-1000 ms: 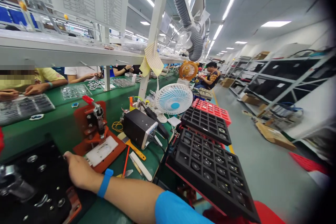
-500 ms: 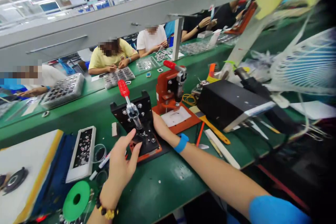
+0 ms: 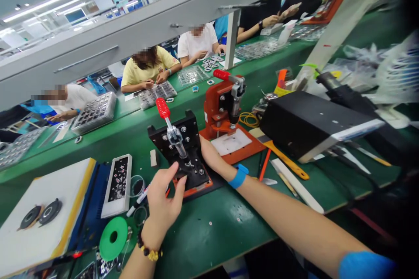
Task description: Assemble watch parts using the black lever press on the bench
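Head view. Black fixture plate point(image 3: 186, 128) on the green table point(image 3: 212, 231); its toggle clamp point(image 3: 174, 136) has the red handle point(image 3: 163, 107) raised toward 11 o'clock, and no clamped part can be made out beneath it. Left hand point(image 3: 163, 196), fingers spread, not pinching, lies at the plate's 6 o'clock, apparently touching its lower edge. Right hand point(image 3: 211, 153) rests at the plate's 3 o'clock edge, fingers partly hidden; its grip cannot be told.
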`<state>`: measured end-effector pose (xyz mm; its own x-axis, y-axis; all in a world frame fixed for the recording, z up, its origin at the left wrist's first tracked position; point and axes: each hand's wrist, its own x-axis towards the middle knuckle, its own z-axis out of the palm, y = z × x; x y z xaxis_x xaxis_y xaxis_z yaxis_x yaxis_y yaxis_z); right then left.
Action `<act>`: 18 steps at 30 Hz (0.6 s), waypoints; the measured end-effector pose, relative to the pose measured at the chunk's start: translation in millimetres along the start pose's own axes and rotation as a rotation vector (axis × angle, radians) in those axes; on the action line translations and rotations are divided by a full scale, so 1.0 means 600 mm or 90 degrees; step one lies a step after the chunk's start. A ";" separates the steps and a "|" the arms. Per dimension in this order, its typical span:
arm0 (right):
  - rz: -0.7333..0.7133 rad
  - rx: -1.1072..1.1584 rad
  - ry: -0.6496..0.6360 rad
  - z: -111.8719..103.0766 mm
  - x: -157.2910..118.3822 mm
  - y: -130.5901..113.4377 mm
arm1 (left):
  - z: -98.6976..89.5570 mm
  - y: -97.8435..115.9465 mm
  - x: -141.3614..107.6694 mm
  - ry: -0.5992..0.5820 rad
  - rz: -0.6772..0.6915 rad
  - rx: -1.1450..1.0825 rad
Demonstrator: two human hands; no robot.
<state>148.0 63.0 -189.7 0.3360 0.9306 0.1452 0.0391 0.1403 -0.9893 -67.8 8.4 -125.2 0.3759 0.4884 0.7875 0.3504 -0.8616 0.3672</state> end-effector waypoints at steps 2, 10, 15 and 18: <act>0.018 -0.012 -0.003 -0.001 0.000 -0.002 | 0.001 0.004 0.002 -0.020 -0.021 0.026; 0.020 -0.013 0.009 -0.001 -0.005 -0.007 | 0.009 0.004 -0.007 0.001 -0.054 0.030; -0.010 -0.009 0.009 0.004 -0.004 -0.007 | 0.018 0.005 -0.015 0.048 -0.042 0.071; -0.024 -0.019 0.007 -0.006 -0.005 -0.006 | 0.022 0.006 -0.013 0.077 -0.021 0.087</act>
<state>150.2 58.3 -186.5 0.3444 0.9211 0.1818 0.0797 0.1642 -0.9832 -58.1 3.2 -136.7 0.2587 0.4893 0.8329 0.4770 -0.8145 0.3303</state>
